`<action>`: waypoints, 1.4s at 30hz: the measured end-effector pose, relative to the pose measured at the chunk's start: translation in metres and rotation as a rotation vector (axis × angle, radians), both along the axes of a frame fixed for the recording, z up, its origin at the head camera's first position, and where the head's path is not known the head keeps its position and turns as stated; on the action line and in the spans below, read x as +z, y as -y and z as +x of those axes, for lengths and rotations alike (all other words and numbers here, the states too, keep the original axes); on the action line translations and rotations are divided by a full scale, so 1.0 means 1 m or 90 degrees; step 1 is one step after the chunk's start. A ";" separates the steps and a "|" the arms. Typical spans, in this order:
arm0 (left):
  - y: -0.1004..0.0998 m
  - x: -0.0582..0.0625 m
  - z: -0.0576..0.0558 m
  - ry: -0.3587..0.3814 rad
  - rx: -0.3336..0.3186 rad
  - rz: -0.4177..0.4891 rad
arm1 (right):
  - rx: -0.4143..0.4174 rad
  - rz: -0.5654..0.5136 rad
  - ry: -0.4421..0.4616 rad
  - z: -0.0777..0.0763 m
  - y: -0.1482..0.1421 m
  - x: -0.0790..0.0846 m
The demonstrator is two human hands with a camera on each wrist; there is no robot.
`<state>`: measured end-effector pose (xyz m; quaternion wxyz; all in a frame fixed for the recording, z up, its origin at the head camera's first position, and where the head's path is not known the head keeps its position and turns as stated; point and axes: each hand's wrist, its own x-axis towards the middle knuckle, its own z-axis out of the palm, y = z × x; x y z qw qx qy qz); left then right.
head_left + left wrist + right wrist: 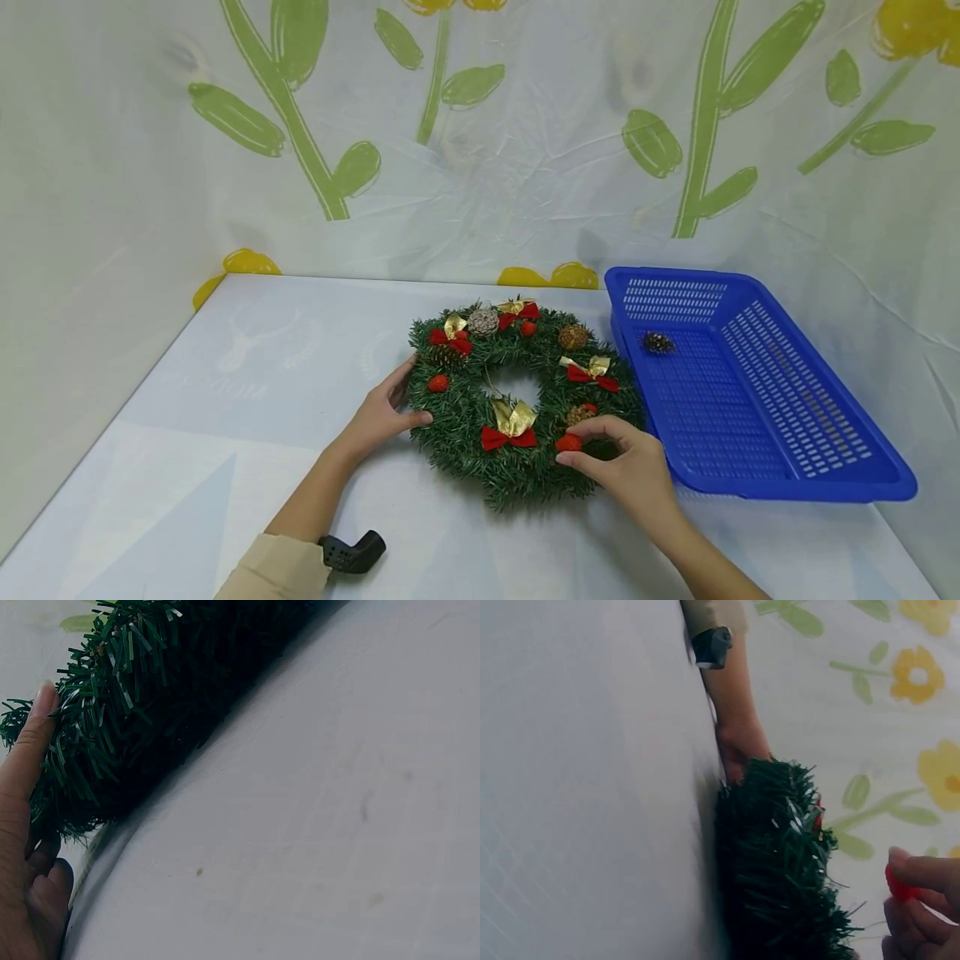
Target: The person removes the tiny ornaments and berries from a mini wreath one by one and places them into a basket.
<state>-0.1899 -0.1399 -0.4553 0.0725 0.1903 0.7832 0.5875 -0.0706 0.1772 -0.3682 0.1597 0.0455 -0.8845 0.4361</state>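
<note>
A green Christmas wreath [457,429] lies on the table, trimmed with red-and-gold bows, pinecones and red berries. My left hand [384,410] holds its left edge, thumb on top and the other fingers round the outer side; the left wrist view shows the thumb [37,724] against the needles. Between thumb and fingertips, my right hand [637,467] pinches a red berry [568,442] over the wreath's lower right part. In the right wrist view the berry [900,885] is raised off the needles. A bow [510,429] sits just left of it, and a brown pinecone [579,415] just behind.
To the right of the wreath stands a blue plastic basket [780,490], close to its edge. One dark pinecone [658,342] lies inside it. The white table [225,400] extends to the left, and a flower-patterned sheet [525,167] hangs behind.
</note>
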 end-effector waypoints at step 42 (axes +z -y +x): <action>0.000 0.001 0.001 -0.001 0.004 -0.019 | 0.132 0.012 0.102 -0.020 -0.060 0.063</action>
